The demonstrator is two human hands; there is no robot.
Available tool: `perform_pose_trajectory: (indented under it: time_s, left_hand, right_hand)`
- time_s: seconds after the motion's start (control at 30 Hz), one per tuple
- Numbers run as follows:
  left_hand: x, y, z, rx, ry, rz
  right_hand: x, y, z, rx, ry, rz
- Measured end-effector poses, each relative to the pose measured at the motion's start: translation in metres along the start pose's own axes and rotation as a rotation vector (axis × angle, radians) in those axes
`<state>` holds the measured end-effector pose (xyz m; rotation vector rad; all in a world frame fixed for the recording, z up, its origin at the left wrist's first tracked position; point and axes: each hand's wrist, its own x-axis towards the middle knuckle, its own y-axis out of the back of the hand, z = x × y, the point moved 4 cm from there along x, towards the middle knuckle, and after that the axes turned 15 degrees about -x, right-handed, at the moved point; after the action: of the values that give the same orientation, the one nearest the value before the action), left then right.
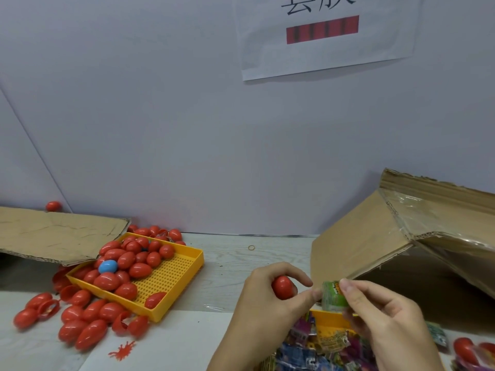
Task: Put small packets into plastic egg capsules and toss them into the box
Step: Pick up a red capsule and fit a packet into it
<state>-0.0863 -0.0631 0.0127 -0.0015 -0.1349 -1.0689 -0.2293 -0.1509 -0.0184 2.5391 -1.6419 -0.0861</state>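
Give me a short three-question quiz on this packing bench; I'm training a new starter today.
1. True or false: the left hand holds a red egg.
2. What colour is the packet pinched by the right hand? A) green B) white C) black
3. Fill in: one ____ egg lies among the red ones in the yellow tray.

Key: 1 true; 2 A; 3 blue.
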Motion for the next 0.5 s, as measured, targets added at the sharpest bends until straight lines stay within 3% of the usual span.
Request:
perform_pose_trajectory:
  time_s: [0.2,0.5]
  left_hand:
    - [0.001,-0.012,-0.013,-0.190,0.275,0.027]
    - [0.003,-0.011,-0.019,-0.315,0.282,0.043]
  right_hand:
    - [-0.001,-0.003,-0.002,0.099,0.010,0.017]
    - [-0.002,-0.010,-0.003,0.115,0.026,-0.118]
